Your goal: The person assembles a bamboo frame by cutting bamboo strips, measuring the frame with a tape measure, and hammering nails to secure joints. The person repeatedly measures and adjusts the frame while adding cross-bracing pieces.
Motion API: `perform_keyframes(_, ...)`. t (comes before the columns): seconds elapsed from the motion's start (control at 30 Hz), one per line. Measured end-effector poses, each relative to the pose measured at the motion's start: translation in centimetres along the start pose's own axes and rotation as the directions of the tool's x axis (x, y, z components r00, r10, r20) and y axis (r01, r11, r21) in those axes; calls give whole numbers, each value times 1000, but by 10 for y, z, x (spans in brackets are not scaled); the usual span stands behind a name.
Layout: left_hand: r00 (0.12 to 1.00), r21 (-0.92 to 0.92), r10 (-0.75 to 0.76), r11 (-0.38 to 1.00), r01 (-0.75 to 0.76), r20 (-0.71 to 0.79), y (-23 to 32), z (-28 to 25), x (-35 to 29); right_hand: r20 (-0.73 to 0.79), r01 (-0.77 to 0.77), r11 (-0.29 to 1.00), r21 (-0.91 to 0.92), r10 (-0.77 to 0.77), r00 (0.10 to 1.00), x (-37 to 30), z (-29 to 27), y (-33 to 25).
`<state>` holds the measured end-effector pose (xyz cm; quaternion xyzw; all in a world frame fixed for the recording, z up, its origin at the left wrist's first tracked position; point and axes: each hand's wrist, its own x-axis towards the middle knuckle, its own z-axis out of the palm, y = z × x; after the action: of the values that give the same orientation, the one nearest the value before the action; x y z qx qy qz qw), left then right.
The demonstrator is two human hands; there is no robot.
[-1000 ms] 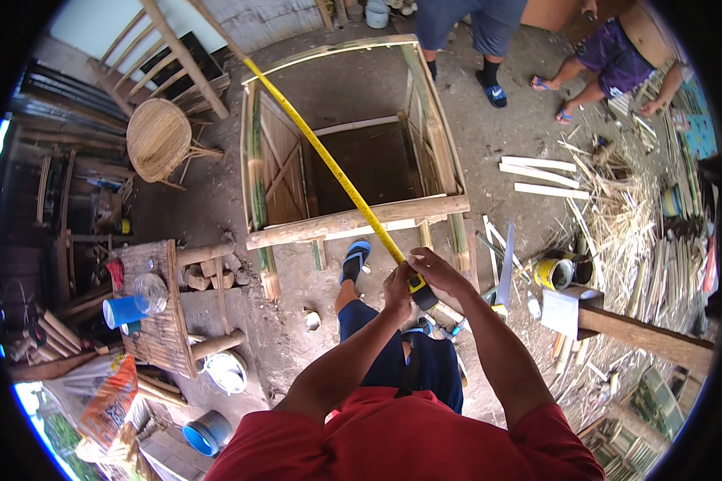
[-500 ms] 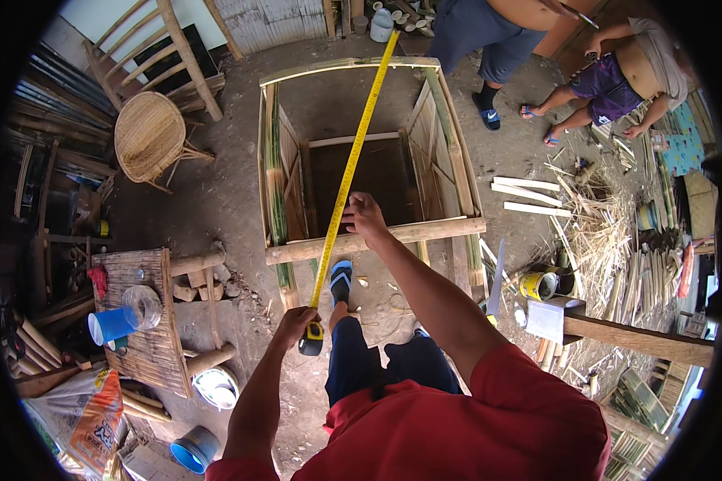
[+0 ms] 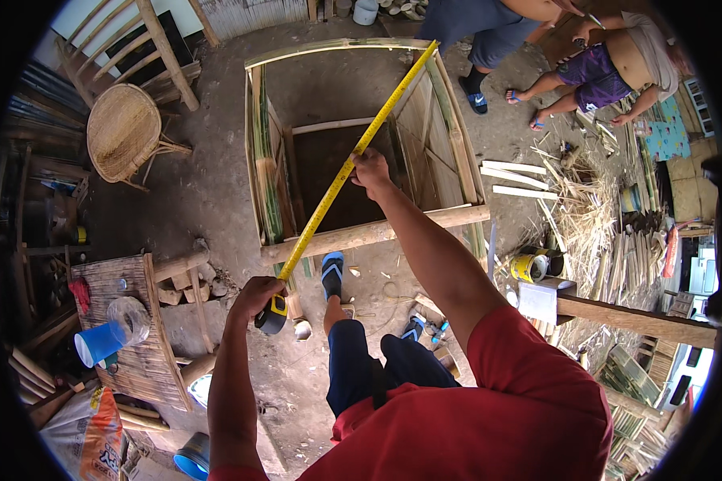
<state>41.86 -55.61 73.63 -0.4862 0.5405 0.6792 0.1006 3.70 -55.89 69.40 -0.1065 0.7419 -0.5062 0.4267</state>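
Note:
My left hand (image 3: pixel 254 298) grips the black and yellow case of a tape measure (image 3: pixel 274 314) near the front left corner of a bamboo frame (image 3: pixel 353 234). The yellow tape blade (image 3: pixel 341 176) runs diagonally up across the frame to its far right corner. My right hand (image 3: pixel 372 171) pinches the blade about midway, above the frame's dark inside. My foot in a blue sandal (image 3: pixel 332 274) stands on the ground just in front of the frame's front rail.
A woven round chair (image 3: pixel 124 132) stands at the left. A slatted bamboo bench (image 3: pixel 140 337) holds a blue cup (image 3: pixel 98 343). Cut bamboo strips (image 3: pixel 586 208) and a yellow can (image 3: pixel 528 268) lie at the right. Two other people (image 3: pixel 610 60) are at the top right.
The tape now spans the frame's other diagonal, toward the far right corner. My left hand took the case down to the front left corner; my right hand moved up along the blade.

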Motion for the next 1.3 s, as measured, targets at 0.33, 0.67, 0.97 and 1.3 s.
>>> perform_keyframes(0.33, 920, 682, 335, 722, -114, -202, -34, -26, 28, 203, 14, 999, -40, -5, 979, -8, 20, 22)
perform_keyframes(0.67, 885, 477, -134, 801, 362, -447, -32, -40, 70, 390, -46, 974, -223, 132, 911, -59, 71, 61)
perform_keyframes(0.97, 917, 411, -122, 866, 285, -380, -48, -51, 78, 389, 130, 968, -213, -38, 920, -60, 85, 93)
perform_keyframes(1.3, 912, 538, -70, 789, 298, -403, -33, -48, 70, 449, 93, 981, -169, -7, 894, -63, 62, 85)
